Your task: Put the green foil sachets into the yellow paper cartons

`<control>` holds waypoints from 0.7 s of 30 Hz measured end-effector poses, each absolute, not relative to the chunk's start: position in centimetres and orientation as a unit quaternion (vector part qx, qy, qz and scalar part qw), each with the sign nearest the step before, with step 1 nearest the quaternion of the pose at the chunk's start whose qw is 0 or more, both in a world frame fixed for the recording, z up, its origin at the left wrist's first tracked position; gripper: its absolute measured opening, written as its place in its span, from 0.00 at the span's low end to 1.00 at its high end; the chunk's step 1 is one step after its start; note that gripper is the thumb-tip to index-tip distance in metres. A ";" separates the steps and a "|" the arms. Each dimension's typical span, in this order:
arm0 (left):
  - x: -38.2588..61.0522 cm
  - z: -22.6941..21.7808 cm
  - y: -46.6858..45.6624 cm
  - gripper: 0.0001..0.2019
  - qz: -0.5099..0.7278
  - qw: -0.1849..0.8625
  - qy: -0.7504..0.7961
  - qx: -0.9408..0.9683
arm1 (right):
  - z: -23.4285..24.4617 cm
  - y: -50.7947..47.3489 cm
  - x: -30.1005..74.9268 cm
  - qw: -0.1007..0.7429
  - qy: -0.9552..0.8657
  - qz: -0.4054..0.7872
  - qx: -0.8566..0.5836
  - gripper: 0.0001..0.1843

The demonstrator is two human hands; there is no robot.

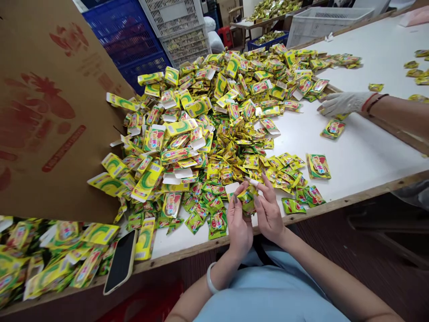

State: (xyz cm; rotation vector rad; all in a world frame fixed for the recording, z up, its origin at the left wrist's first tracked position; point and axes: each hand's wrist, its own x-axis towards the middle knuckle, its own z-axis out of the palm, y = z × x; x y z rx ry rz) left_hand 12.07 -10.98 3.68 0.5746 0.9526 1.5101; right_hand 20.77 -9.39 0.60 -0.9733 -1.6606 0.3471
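Observation:
My left hand [238, 223] and my right hand [269, 213] meet at the near edge of the white table [362, 147]. Both are closed around one small yellow-green carton with a sachet [247, 198] in it, its white flap standing open at the top. Just beyond the fingers lies a big heap of yellow-green cartons and green sachets [214, 120], spread from the table's left to its far side. Loose sachets [303, 197] lie to the right of my right hand.
A brown cardboard box flap [47, 116] stands at the left, with more cartons below it. A black phone [121, 261] hangs over the table edge. Another person's gloved hand [342, 103] rests at the right. Blue and white crates [157, 31] stand behind.

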 end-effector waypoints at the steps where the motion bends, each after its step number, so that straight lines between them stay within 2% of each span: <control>1: 12.0 3.7 -11.0 0.19 0.649 0.596 0.406 0.240 | 0.7 -9.3 20.7 0.559 -0.702 0.148 -0.415 0.13; 5: 11.9 3.5 -11.0 0.28 0.641 0.593 0.417 0.253 | 1.2 -9.0 20.6 0.557 -0.698 0.128 -0.432 0.11; 11: 12.1 2.8 -11.0 0.23 0.661 0.564 0.435 0.236 | 0.6 -8.9 20.4 0.576 -0.675 0.056 -0.458 0.09; 17: 11.6 3.0 -10.9 0.24 0.653 0.566 0.439 0.248 | 0.3 -9.2 20.7 0.565 -0.680 0.157 -0.439 0.08; 21: 11.6 3.1 -9.9 0.24 0.658 0.549 0.463 0.226 | -0.2 -8.9 20.4 0.567 -0.681 0.173 -0.429 0.08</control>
